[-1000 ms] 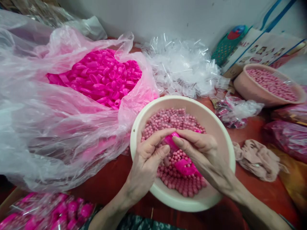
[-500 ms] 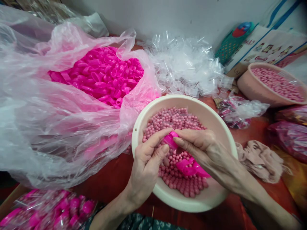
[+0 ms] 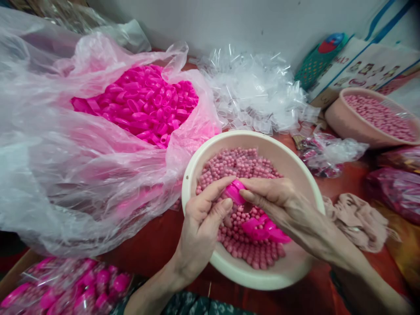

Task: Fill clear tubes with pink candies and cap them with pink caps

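Above a cream plastic basin (image 3: 262, 282), my left hand (image 3: 205, 218) and my right hand (image 3: 282, 199) pinch one bright pink plastic piece (image 3: 235, 191) between them. My left thumb and forefinger close on its left side, and my right fingertips press its right side. Part of the piece is hidden behind the fingers. Pink beads (image 3: 252, 256) fill the bottom of the basin, some of them in small clear packets (image 3: 238, 158). Several loose bright pink pieces (image 3: 262, 229) lie on the beads, partly under my right hand.
A large clear bag (image 3: 108, 162) holds many bright pink plastic pieces (image 3: 141, 103) at left. Clear small bags (image 3: 252, 92) are heaped behind the basin. A second basin (image 3: 354, 124) of pink packets stands far right, with a crumpled cloth (image 3: 359, 221) nearer. Filled packets (image 3: 75, 288) lie front left.
My hands stay in almost the same pinch on the pink piece. The whole view has shifted very slightly.
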`<state>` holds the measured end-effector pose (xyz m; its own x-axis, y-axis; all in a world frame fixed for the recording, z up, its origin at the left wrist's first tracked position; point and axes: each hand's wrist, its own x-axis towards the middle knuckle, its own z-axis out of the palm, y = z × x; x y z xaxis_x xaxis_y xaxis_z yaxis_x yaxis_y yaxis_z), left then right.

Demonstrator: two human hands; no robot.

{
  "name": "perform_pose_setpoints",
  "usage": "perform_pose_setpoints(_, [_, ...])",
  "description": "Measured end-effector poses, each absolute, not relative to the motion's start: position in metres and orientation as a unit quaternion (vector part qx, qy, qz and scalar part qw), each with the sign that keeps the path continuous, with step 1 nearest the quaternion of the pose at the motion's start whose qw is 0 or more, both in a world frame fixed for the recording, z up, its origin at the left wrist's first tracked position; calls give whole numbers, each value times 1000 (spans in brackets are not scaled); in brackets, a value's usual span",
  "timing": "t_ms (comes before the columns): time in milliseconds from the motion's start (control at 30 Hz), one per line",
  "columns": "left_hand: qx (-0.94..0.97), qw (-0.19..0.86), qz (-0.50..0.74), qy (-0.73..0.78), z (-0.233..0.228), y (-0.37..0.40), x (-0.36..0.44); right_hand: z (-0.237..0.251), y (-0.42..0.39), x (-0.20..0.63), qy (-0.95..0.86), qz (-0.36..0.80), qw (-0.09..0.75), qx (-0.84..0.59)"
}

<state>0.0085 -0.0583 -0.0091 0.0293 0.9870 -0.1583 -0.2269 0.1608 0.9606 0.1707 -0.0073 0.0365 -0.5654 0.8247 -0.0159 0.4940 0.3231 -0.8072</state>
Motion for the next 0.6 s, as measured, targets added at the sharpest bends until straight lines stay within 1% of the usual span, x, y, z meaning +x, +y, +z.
perform_pose_setpoints(167, [398, 604, 509, 466, -9, -54, 9, 34, -30, 184, -863, 303, 167, -368])
perform_pose_setpoints(267, [389, 626, 506, 449, -5, -52, 11, 22, -40, 185, -884, 223, 165, -377])
perform_pose_setpoints(367, [383, 622, 497, 468, -3, -52, 12, 6, -37, 177, -888, 145, 169, -402])
perform_pose_setpoints(467, [424, 607, 479, 471, -3, -51, 11, -2, -32, 169, -884, 131, 154, -422])
perform_pose_setpoints(600, [453, 604, 472, 455, -6, -49, 9, 4, -32, 159, -883, 89, 135, -441])
